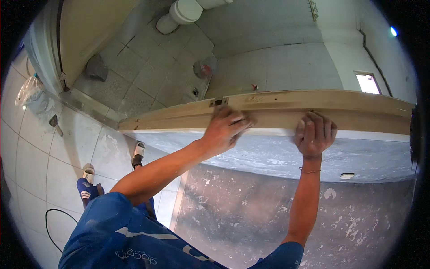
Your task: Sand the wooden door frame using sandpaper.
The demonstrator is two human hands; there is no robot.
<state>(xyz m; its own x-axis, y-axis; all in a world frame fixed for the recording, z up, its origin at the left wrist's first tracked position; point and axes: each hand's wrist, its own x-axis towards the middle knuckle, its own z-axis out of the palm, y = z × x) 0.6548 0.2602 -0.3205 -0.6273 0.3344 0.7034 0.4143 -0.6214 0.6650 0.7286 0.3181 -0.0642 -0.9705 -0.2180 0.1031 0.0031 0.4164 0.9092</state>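
A beige door frame [268,118] runs across the middle, with a metal strike plate [218,102] set in it. My left hand [226,127] is against the frame just beside that plate, fingers curled and slightly blurred. Whatever it may pinch is hidden under the fingers. Farther right, my right hand [316,133] is closed too, its bent fingertips on the frame and its palm side over the wall edge. I cannot make out anything in its grip. Below the frame spreads the patchy grey-white plastered wall [268,152].
Beyond the frame is a tiled bathroom with a white toilet [186,11] and a dark bin [96,68]. On the left floor tiles lie a putty knife [55,124] and a clear plastic bag [33,94]. A black cable [46,224] curves near my feet.
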